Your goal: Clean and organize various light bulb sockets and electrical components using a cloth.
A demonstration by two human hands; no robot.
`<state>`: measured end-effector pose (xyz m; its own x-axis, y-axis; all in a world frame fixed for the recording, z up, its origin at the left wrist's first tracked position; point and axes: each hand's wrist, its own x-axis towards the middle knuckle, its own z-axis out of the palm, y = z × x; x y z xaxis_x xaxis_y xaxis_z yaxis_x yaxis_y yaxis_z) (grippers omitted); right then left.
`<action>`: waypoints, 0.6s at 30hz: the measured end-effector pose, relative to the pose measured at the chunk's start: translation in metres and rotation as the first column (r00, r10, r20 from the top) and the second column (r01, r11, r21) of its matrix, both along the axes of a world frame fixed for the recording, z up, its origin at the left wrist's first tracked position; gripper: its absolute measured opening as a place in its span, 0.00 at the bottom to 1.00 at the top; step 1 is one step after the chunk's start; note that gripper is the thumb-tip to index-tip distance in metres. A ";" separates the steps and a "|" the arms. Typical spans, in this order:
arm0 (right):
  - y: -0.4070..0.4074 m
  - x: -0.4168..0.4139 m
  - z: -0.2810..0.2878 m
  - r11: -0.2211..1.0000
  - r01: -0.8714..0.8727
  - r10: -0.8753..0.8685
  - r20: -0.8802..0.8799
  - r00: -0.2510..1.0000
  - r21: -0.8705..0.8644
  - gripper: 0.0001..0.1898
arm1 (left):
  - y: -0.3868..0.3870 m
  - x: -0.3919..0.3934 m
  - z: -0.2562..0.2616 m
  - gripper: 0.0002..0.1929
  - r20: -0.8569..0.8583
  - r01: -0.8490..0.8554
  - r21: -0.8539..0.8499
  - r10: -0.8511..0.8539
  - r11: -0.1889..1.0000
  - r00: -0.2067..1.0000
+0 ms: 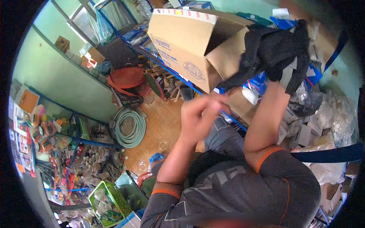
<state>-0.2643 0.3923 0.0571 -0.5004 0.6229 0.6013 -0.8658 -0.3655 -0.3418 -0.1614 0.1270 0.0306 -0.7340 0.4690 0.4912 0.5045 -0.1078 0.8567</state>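
Blurred by motion, my left hand is raised in front of the shelf edge, below the cardboard box. Its fingers are loosely bent and nothing shows in them. My right forearm reaches over the shelf into a bunched black cloth; the cloth hides the right hand, so its grip cannot be seen. The cloth drapes against the open flap of a large printed cardboard box, which stands tilted on the blue-edged shelf. A white piece shows beside my right wrist, under the cloth.
Clear plastic bags and small white boxes lie at the right. A coiled pale green hose rests on the tiled floor, near a red basin. A green plastic crate stands lower left, beside crowded blue-framed shelves.
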 end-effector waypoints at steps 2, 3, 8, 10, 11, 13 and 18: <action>0.000 0.004 -0.008 0.998 -0.050 0.053 0.089 0.995 -0.037 0.15 | 0.009 -0.010 -0.028 0.28 0.473 -0.153 0.108 0.085 0.982 0.877; -0.002 0.004 -0.007 0.995 -0.086 0.092 0.126 0.988 -0.053 0.15 | 0.013 -0.024 -0.042 0.32 0.455 -0.126 0.136 0.051 0.983 0.889; -0.007 0.007 -0.002 0.968 -0.216 0.245 0.311 0.918 -0.125 0.18 | 0.059 -0.068 -0.039 0.53 0.523 -0.042 0.495 -0.259 0.868 0.812; -0.075 0.037 0.001 0.756 -0.218 -0.210 0.545 0.812 0.617 0.23 | 0.049 -0.073 -0.038 0.40 0.114 0.249 0.926 -0.840 0.283 0.530; -0.107 0.029 -0.021 0.596 0.142 -0.410 0.147 0.900 0.790 0.31 | 0.053 -0.092 -0.055 0.38 0.137 0.106 0.956 -0.739 0.272 0.660; -0.140 0.056 -0.007 0.265 0.237 -0.663 -0.002 0.749 0.935 0.40 | 0.048 -0.102 -0.066 0.36 0.194 -0.044 0.966 -0.597 0.257 0.778; -0.117 0.035 -0.011 0.248 0.276 -0.670 -0.041 0.741 0.929 0.28 | 0.051 -0.061 -0.019 0.31 0.426 -0.130 0.764 -0.343 0.632 0.837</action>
